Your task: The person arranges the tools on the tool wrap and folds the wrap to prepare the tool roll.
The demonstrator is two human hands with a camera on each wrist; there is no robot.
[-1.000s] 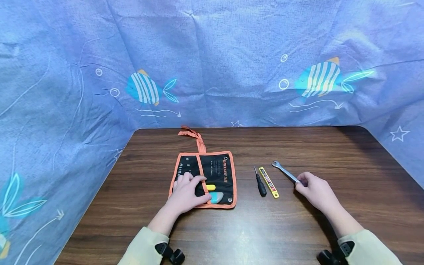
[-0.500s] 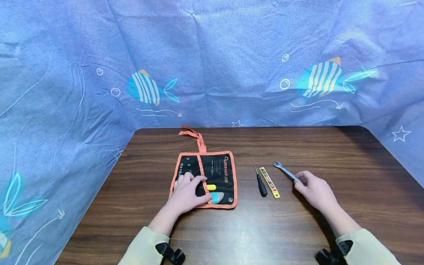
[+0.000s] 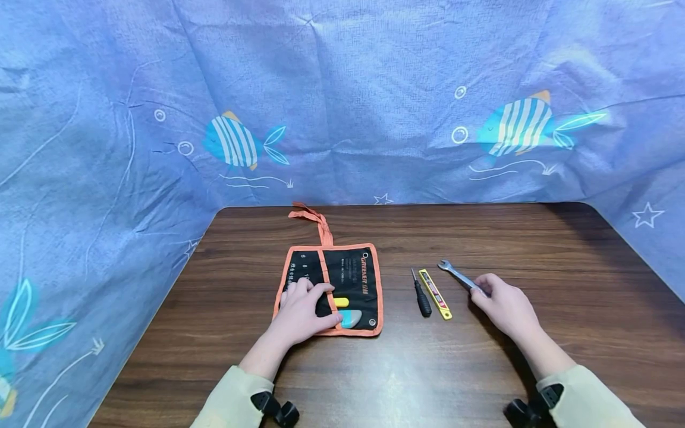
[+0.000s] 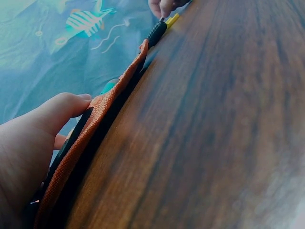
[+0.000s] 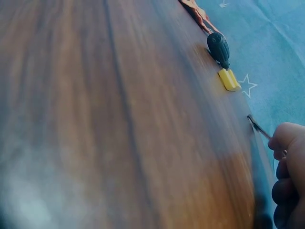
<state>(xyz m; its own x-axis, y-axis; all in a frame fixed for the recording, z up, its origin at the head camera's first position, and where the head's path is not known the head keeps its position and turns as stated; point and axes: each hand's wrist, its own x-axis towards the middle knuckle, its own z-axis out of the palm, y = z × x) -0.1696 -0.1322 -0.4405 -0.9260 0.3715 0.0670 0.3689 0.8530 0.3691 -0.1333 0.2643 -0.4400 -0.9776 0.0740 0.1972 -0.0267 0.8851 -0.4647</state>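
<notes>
My left hand (image 3: 299, 309) rests on a black tool pouch (image 3: 350, 267) with orange trim, fingers spread over its pockets. The thumb lies by the orange pocket edge, next to a teal and grey tool end (image 3: 351, 319); a yellow tool end (image 3: 341, 302) shows above it. My right hand (image 3: 505, 306) pinches the near end of a silver wrench (image 3: 457, 276), whose open head points away to the left. In the right wrist view the wrench (image 5: 257, 125) sticks out from between thumb and fingers. Whether it touches the table is unclear.
A black-handled screwdriver (image 3: 421, 296) and a slim yellow case (image 3: 435, 294) with a printed label lie side by side between the pouch and the wrench. Orange ties (image 3: 319, 223) trail from the pouch's far edge. A blue fish-print cloth (image 3: 342, 119) hangs behind the wooden table (image 3: 396, 368).
My right hand has shifted slightly to the left, with the wrench still pinched in it. The left hand and the pouch stay where they were.
</notes>
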